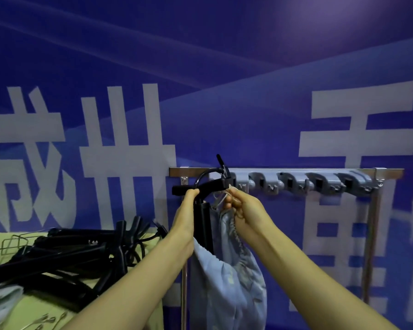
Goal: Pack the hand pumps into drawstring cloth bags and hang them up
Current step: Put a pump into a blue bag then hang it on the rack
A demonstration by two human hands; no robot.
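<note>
A black hand pump (203,225) stands upright in a pale blue drawstring cloth bag (227,277), its T-handle and hose loop sticking out above the bag's mouth. My left hand (185,217) grips the pump just under the handle. My right hand (242,206) pinches the bag's white drawstring right below the leftmost clip of the grey hook rack (296,181). The bag hangs between my forearms, its lower part cut off by the frame's edge.
The rack sits on a metal stand (370,234) against a blue banner wall with large white characters. At left, a yellow-green table (41,313) bears a pile of several black pumps (69,253), another pale bag (0,301) and wire hooks.
</note>
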